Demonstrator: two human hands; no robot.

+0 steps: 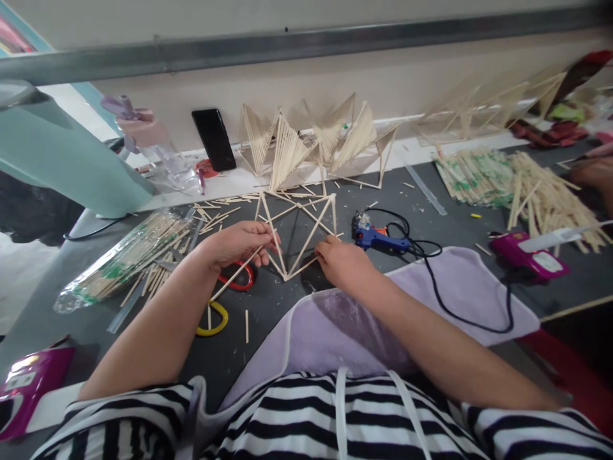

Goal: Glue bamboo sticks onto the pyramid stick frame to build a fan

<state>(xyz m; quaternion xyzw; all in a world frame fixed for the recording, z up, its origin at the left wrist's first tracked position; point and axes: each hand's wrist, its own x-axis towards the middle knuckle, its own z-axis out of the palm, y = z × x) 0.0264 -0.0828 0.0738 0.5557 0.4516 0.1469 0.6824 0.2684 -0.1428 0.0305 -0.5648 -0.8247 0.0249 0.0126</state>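
Observation:
A thin wooden stick [237, 273] slants down and left from the fingers of my left hand [244, 244], which are closed round it. That hand also lies against the left side of an open frame of wooden sticks [311, 237], joined into triangles. My right hand [342, 259] pinches the frame at its lower right. Its fingertips are partly hidden. Scissors with a red handle [243, 278] lie under my left wrist, and a yellow handle [218, 321] shows nearer to me. Right of the frame lies a blue glue gun [383, 240] with a black cord.
Finished stick structures [297, 144] stand along the wall beside a propped phone [214, 139]. Bagged sticks [129, 252] lie at left, loose sticks [550, 191] at right. A lilac cloth [454, 281] covers the front edge. Magenta devices [531, 259] and a mint-coloured object [71, 147] flank the table.

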